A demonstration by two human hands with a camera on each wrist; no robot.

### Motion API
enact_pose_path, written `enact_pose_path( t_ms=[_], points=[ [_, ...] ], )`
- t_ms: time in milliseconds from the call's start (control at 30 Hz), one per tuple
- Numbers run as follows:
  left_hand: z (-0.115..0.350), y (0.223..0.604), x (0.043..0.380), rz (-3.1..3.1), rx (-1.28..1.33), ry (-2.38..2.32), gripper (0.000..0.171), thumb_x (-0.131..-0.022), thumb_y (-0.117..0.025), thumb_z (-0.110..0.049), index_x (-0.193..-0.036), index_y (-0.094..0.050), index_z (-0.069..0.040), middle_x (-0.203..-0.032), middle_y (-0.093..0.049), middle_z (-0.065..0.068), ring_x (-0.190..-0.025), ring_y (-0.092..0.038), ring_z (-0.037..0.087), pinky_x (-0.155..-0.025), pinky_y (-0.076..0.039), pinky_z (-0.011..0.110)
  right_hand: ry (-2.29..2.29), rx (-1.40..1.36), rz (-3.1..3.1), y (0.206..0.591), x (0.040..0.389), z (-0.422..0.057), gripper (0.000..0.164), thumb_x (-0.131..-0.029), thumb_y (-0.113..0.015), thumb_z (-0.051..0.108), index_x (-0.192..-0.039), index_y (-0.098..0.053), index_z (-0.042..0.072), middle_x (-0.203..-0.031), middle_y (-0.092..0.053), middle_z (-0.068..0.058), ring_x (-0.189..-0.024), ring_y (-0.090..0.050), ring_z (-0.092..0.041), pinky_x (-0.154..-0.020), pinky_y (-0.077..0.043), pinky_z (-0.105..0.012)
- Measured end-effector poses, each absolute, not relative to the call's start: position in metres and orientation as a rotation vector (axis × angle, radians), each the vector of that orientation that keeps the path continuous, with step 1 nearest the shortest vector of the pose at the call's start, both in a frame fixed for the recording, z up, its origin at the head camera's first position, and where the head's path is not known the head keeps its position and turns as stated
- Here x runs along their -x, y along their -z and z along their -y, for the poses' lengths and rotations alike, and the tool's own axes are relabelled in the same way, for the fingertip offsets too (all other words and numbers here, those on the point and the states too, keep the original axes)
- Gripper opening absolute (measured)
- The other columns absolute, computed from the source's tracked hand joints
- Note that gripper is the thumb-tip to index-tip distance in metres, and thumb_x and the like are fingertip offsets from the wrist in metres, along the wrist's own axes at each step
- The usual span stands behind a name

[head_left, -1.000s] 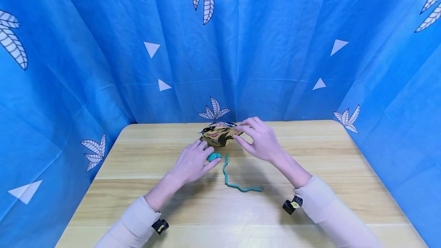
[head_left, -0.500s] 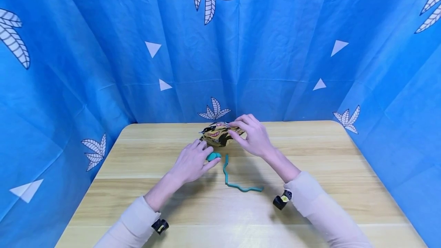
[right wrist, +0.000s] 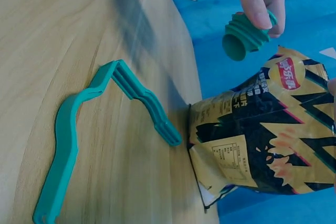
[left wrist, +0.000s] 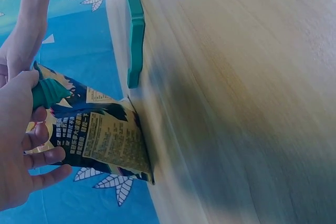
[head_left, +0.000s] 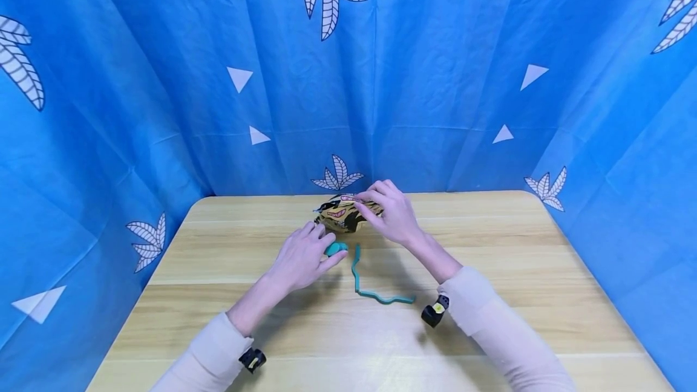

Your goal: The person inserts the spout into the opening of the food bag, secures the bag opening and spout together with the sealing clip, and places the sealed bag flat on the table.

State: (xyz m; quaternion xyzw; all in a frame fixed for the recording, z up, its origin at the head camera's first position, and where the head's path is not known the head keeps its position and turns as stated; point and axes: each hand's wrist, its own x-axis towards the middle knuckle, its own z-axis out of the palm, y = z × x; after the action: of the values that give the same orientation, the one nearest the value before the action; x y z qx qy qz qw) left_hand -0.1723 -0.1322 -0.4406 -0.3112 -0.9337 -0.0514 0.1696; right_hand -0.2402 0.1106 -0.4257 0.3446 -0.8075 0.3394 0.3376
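Observation:
A black-and-gold chip bag [head_left: 340,215] stands at the back of the table, its lower edge on the wood in the right wrist view. My right hand [head_left: 393,213] grips the bag's upper part, thumb on the near side; only a sliver of this hand shows in the right wrist view. Left of it, my left hand [head_left: 305,256] pinches a small green ridged spout [right wrist: 244,36] between thumb and fingers. That spout is held in front of the bag, its round end showing. A green bag clip [right wrist: 68,129] lies unfolded on the table, its two wavy arms at an angle.
The light wooden table [head_left: 218,295] ends at the back against a blue curtain [head_left: 435,107] with leaf prints. More curtain hangs along both sides. Each sleeve carries a small black camera [head_left: 434,312] at the wrist.
My right hand has moved left along the bag's top, its fingers now closer together on it. The left hand and the spout stay nearly in place; the clip has not moved.

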Motion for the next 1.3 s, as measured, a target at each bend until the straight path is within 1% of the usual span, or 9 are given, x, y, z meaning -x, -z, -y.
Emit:
enact_pose_path(
  t_ms=[133,467,700,967,1100,1300],
  points=[
    [0.132,0.440,0.172,2.646,0.882,0.154,0.039,-0.102,-0.061,-0.056,-0.097,-0.069,-0.018,-0.094,-0.064,0.003,-0.087,-0.056,0.020,-0.071,-0.053,0.034,-0.901,-0.902,2.134,0.425,0.241,-0.111,0.008,-0.094,-0.079,0.015,-0.096,-0.082,0.009,-0.087,-0.070,-0.006,-0.085,-0.057,-0.022,-0.067,-0.045,-0.032],
    [0.132,0.437,0.173,2.634,0.886,0.169,0.039,-0.102,-0.062,-0.054,-0.094,-0.067,-0.017,-0.090,-0.062,0.002,-0.085,-0.053,0.020,-0.068,-0.048,0.031,-0.880,-0.912,2.145,0.424,0.244,-0.117,0.005,-0.092,-0.080,0.011,-0.094,-0.080,0.007,-0.083,-0.067,-0.004,-0.084,-0.056,-0.021,-0.069,-0.047,-0.032],
    [0.133,0.436,0.173,2.659,0.874,0.184,0.039,-0.102,-0.062,-0.054,-0.095,-0.067,-0.017,-0.093,-0.061,0.002,-0.088,-0.054,0.020,-0.071,-0.050,0.031,-0.885,-0.894,2.150,0.425,0.245,-0.124,0.007,-0.089,-0.082,0.006,-0.095,-0.080,0.009,-0.082,-0.068,-0.004,-0.084,-0.057,-0.021,-0.069,-0.047,-0.032],
    [0.132,0.436,0.172,2.681,0.851,0.212,0.038,-0.102,-0.062,-0.055,-0.096,-0.067,-0.017,-0.098,-0.066,0.003,-0.092,-0.057,0.021,-0.073,-0.053,0.035,-0.867,-0.897,2.128,0.424,0.244,-0.134,0.005,-0.089,-0.082,0.007,-0.094,-0.079,0.008,-0.082,-0.069,-0.003,-0.083,-0.058,-0.021,-0.069,-0.046,-0.033],
    [0.132,0.438,0.172,2.688,0.846,0.227,0.038,-0.102,-0.062,-0.055,-0.094,-0.065,-0.019,-0.097,-0.064,0.002,-0.091,-0.057,0.021,-0.072,-0.052,0.035,-0.853,-0.899,2.112,0.425,0.244,-0.138,0.005,-0.089,-0.083,0.008,-0.093,-0.079,0.009,-0.081,-0.069,-0.003,-0.083,-0.058,-0.021,-0.068,-0.046,-0.033],
    [0.132,0.439,0.172,2.660,0.850,0.227,0.036,-0.101,-0.063,-0.055,-0.095,-0.067,-0.019,-0.096,-0.064,0.002,-0.089,-0.056,0.019,-0.071,-0.052,0.033,-0.839,-0.876,2.101,0.425,0.245,-0.144,0.007,-0.088,-0.083,0.007,-0.092,-0.079,0.009,-0.079,-0.068,-0.003,-0.081,-0.057,-0.021,-0.068,-0.045,-0.032]
  ],
)
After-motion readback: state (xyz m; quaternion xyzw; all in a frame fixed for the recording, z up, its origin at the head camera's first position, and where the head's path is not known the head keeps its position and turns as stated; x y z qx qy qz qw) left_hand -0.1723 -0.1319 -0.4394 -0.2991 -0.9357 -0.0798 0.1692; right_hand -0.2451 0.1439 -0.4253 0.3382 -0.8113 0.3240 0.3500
